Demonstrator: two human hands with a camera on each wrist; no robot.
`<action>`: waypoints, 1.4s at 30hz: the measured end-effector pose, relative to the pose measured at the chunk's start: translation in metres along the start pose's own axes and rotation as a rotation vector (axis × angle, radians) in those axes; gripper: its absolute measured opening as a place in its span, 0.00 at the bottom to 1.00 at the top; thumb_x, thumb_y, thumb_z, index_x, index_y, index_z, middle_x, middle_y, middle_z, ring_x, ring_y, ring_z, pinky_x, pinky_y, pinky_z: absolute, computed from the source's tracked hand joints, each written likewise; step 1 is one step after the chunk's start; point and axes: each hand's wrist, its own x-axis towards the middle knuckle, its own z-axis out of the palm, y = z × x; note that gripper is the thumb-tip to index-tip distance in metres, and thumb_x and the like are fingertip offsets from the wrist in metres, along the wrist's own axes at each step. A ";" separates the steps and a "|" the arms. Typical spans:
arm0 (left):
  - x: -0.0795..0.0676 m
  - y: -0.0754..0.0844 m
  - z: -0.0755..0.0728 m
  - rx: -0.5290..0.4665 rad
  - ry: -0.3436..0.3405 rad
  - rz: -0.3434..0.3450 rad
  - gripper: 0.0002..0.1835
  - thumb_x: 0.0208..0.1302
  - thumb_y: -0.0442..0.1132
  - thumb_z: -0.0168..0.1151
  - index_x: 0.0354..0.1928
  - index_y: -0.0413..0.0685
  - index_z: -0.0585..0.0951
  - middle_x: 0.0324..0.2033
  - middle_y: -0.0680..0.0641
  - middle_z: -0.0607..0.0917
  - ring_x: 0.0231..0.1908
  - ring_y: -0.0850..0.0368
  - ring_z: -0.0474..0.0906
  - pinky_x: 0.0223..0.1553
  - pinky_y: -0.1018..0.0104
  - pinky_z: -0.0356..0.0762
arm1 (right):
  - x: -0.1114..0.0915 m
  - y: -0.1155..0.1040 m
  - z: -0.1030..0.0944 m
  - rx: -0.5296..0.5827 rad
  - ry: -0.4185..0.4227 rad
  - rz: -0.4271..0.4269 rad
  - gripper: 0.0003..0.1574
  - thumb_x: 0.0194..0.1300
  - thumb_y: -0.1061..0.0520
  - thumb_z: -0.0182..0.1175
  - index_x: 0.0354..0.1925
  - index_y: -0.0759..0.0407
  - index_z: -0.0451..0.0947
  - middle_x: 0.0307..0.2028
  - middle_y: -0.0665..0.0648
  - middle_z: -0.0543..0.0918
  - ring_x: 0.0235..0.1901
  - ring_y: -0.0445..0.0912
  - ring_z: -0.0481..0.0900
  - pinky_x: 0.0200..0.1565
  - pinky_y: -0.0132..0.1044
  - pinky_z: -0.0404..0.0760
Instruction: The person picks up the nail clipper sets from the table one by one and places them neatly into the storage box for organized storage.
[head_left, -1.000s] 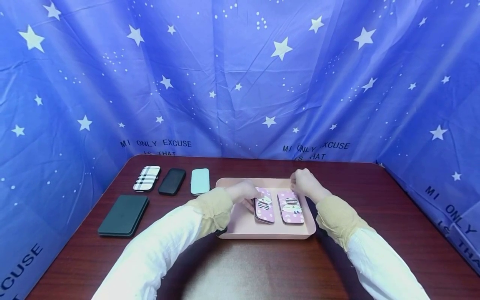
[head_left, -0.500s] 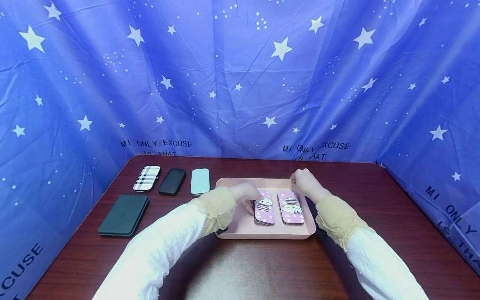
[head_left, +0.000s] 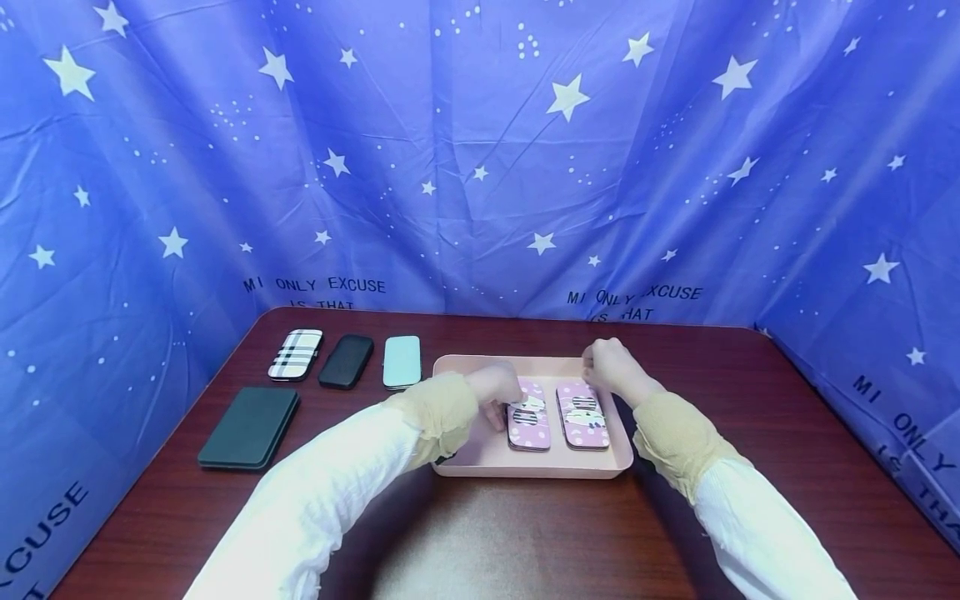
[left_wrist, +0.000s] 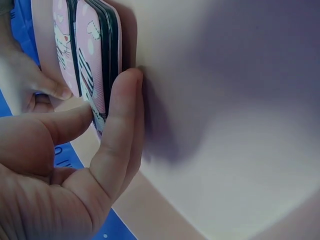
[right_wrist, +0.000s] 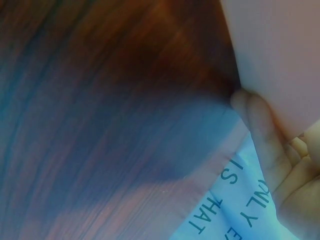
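Left hand (head_left: 497,388), fingers nearly straight, pinches left pink case (head_left: 531,430) by its edge; right hand (head_left: 611,367) grips pink tray (head_left: 532,472) at its far right corner. Tray contents: that case plus right pink case (head_left: 587,427), side by side. Table (head_left: 480,542), left of tray: dark green case (head_left: 247,427); farther back, plaid case (head_left: 296,355), black case (head_left: 346,361), mint case (head_left: 402,361) in a row. Starry curtain (head_left: 450,225) behind.

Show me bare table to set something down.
Bare table: right of the tray, beyond the right sleeve; and in front of the tray, between that and the left sleeve. Crowded: the tray's middle and right, with two pink cases and the left hand; the table's left, with plaid, black, mint and green cases.
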 end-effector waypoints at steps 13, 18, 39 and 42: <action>0.006 0.006 0.004 0.115 0.091 -0.037 0.13 0.67 0.35 0.55 0.28 0.30 0.75 0.21 0.32 0.82 0.26 0.43 0.84 0.27 0.61 0.83 | 0.001 0.002 0.003 -0.009 0.016 -0.009 0.06 0.48 0.67 0.57 0.18 0.61 0.76 0.17 0.54 0.78 0.21 0.48 0.71 0.28 0.44 0.75; 0.005 0.004 0.005 0.208 0.137 0.008 0.10 0.65 0.35 0.56 0.28 0.35 0.75 0.19 0.38 0.82 0.21 0.49 0.83 0.24 0.62 0.83 | 0.002 0.002 0.004 -0.006 0.018 -0.006 0.06 0.48 0.68 0.57 0.18 0.61 0.76 0.18 0.53 0.78 0.21 0.47 0.71 0.27 0.43 0.75; -0.023 0.009 -0.017 0.328 0.144 0.143 0.20 0.61 0.53 0.61 0.35 0.40 0.78 0.28 0.43 0.85 0.27 0.50 0.85 0.26 0.64 0.83 | -0.002 0.002 0.001 0.005 0.022 -0.012 0.09 0.47 0.68 0.56 0.15 0.59 0.73 0.15 0.51 0.74 0.19 0.46 0.68 0.24 0.39 0.70; -0.034 0.006 -0.020 0.367 0.190 0.220 0.23 0.63 0.54 0.59 0.46 0.40 0.79 0.40 0.44 0.84 0.39 0.50 0.84 0.38 0.62 0.82 | -0.001 0.002 0.001 0.000 0.023 -0.014 0.09 0.47 0.68 0.56 0.15 0.59 0.74 0.15 0.51 0.74 0.20 0.46 0.69 0.24 0.39 0.72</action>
